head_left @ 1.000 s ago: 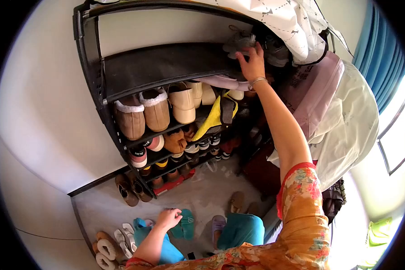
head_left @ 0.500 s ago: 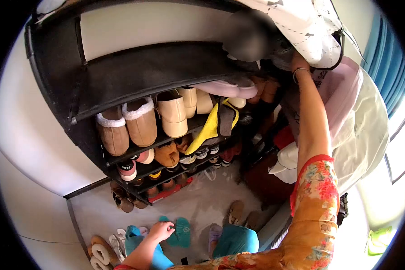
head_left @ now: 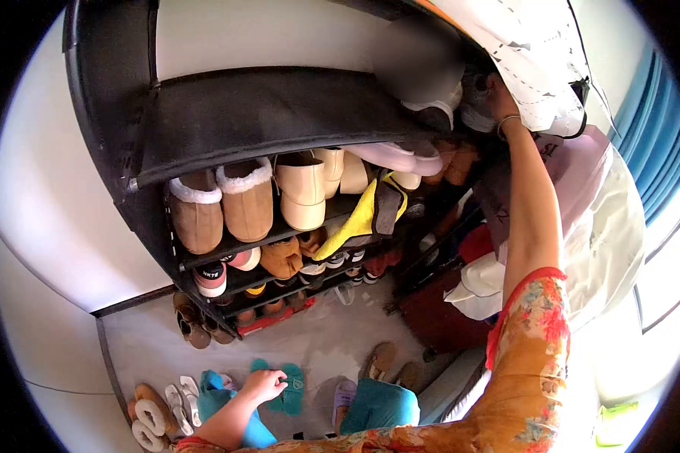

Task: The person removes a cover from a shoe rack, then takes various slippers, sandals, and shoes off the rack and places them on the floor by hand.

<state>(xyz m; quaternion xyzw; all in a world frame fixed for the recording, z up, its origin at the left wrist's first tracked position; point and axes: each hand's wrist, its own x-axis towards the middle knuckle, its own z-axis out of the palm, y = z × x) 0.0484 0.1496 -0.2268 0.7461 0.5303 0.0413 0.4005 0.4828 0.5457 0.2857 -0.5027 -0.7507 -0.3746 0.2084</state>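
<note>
My right hand [head_left: 500, 100] is at the right end of the upper shelf, its fingers closed on a dark grey shoe [head_left: 475, 108]. The fingertips are partly hidden behind the shoe. Left of it sits a grey-and-white shoe [head_left: 435, 110], with a blurred patch over the area above. A white patterned cloth [head_left: 535, 57] hangs just over my right wrist. Low down, my left hand [head_left: 263, 386] is curled closed near my knee, with nothing visible in it. Beyond it on the floor are teal slippers [head_left: 289, 394].
The black shoe rack [head_left: 257, 113] holds fur-lined brown slippers [head_left: 247, 204], cream shoes [head_left: 302, 198], pink slippers [head_left: 389, 157] and a yellow-and-grey cloth [head_left: 355, 220]. White sandals [head_left: 180, 404] and fluffy slippers [head_left: 153, 417] lie on the floor. Bags [head_left: 574, 174] and a blue curtain [head_left: 653, 128] are at right.
The view has shifted slightly, showing more of the grey shoes on the upper shelf. My right hand stays at the shoe and is less covered by the cloth. My left hand remains curled.
</note>
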